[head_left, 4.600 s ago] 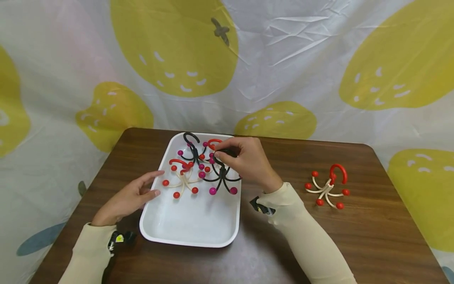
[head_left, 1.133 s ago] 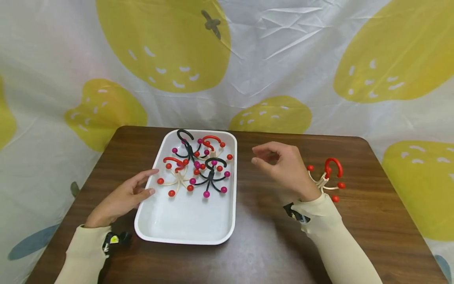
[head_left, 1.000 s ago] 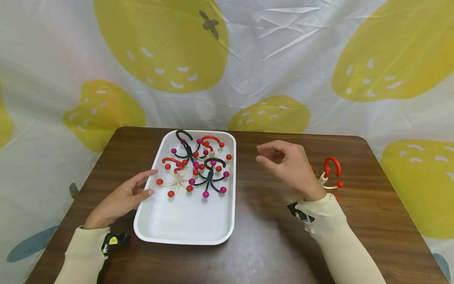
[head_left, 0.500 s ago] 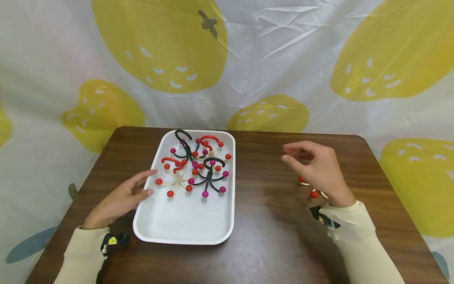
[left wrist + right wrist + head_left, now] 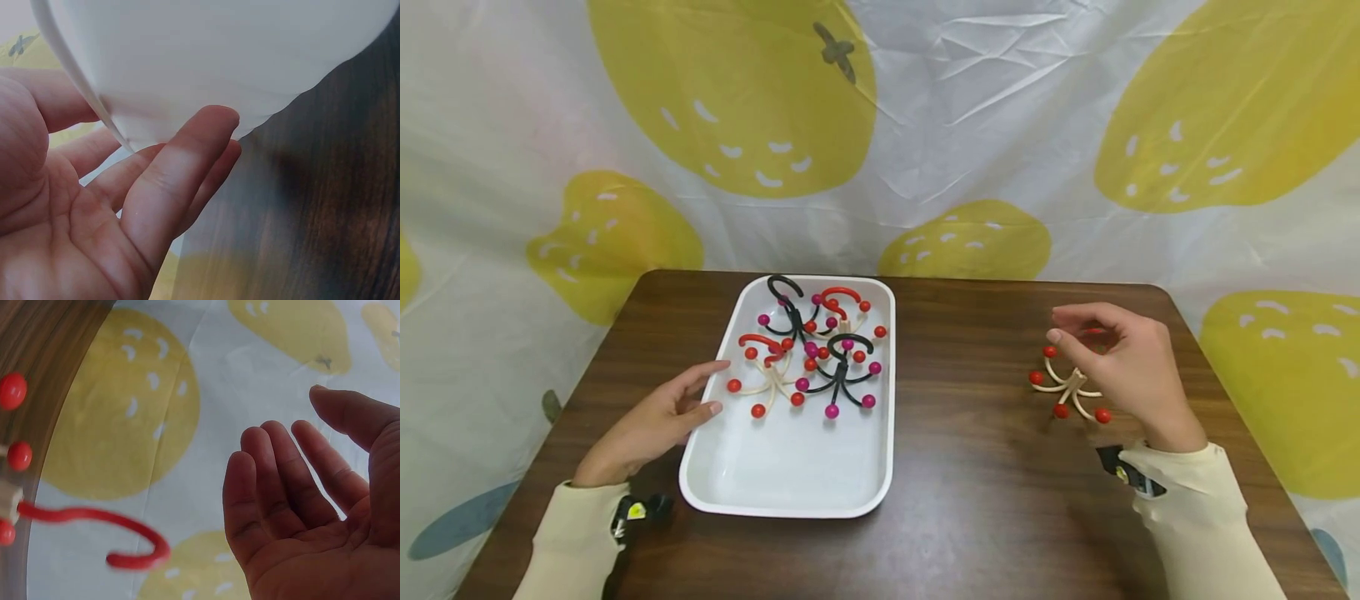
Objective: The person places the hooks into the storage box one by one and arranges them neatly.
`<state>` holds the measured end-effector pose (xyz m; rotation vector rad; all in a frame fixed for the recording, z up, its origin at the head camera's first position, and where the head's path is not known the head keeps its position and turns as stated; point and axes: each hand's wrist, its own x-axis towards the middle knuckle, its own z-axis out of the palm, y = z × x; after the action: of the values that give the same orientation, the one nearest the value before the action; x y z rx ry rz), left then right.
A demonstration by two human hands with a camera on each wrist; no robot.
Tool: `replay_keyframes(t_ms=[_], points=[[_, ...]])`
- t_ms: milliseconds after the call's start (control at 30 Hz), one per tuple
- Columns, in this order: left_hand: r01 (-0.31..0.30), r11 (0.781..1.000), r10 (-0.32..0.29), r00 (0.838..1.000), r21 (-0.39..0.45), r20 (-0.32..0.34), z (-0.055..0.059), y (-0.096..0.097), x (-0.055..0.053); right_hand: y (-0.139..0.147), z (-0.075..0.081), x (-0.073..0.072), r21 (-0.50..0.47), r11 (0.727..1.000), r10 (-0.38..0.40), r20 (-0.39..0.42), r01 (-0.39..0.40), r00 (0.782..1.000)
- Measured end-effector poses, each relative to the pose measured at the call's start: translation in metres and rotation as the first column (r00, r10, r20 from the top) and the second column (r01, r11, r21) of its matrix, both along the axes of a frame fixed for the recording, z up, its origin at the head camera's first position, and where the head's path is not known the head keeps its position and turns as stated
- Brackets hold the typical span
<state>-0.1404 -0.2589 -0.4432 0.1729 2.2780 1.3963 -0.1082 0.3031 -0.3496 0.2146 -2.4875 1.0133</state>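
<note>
At the left side of a white tray [image 5: 786, 500], my left hand [image 5: 651, 421] holds the rim. Its thumb and index finger lap over the edge, and in the left wrist view other fingers [image 5: 181, 169] lie against the outer wall. My right hand [image 5: 1127, 367], empty with fingers loosely bent, hovers over a cream hook hanger [image 5: 1077, 379] with red ball tips. That hanger's red hook [image 5: 106, 517] shows in the right wrist view beside the hand; in the head view the hand mostly covers it.
Inside the tray's far half stand two black hook hangers [image 5: 840, 367] with magenta ball tips and two cream ones [image 5: 772, 375] with red hooks. The brown wooden table [image 5: 970, 467] ends at a fruit-print curtain [image 5: 940, 150].
My right hand let go of a black hanger in the tray and travelled right, over the hanger on the table. My left hand stays at the tray's rim.
</note>
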Motion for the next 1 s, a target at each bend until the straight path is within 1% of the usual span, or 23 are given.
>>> replay_keyframes(t_ms=[133, 267, 367, 500, 667, 767, 833, 1000], points=[[-0.001, 1.0, 0.001, 1.0, -0.006, 0.0, 0.0, 0.0, 0.0, 0.014, -0.001, 0.004, -0.01, 0.999, -0.043, 0.005, 0.043, 0.999], [-0.002, 1.0, 0.002, 1.0, -0.013, 0.0, 0.0, -0.001, 0.0, 0.026, -0.001, 0.008, -0.052, 0.997, -0.061, 0.047, 0.063, 0.997], [-0.001, 1.0, 0.001, 1.0, -0.011, -0.003, 0.0, -0.001, 0.001, 0.034, -0.002, 0.012, -0.055, 0.995, -0.076, 0.074, 0.08, 0.994], [-0.007, 0.999, 0.007, 1.0, -0.031, -0.002, 0.0, 0.0, 0.001, 0.045, -0.006, 0.015, -0.03, 0.994, -0.103, 0.056, 0.105, 0.993], [-0.011, 0.999, 0.012, 1.0, -0.041, 0.004, 0.001, 0.0, 0.001, 0.056, -0.014, 0.014, 0.023, 0.99, -0.138, 0.025, 0.138, 0.99], [-0.006, 1.0, 0.006, 1.0, -0.026, 0.0, 0.001, 0.001, 0.001, 0.061, -0.018, 0.013, 0.054, 0.986, -0.158, 0.034, 0.156, 0.987], [-0.005, 1.0, 0.005, 1.0, -0.022, -0.002, 0.0, 0.001, 0.001, 0.064, -0.021, 0.012, 0.062, 0.986, -0.157, 0.047, 0.154, 0.987], [-0.005, 1.0, 0.005, 1.0, -0.022, -0.005, 0.001, 0.0, 0.001, 0.069, -0.031, 0.011, 0.049, 0.989, -0.145, 0.115, 0.14, 0.983]])
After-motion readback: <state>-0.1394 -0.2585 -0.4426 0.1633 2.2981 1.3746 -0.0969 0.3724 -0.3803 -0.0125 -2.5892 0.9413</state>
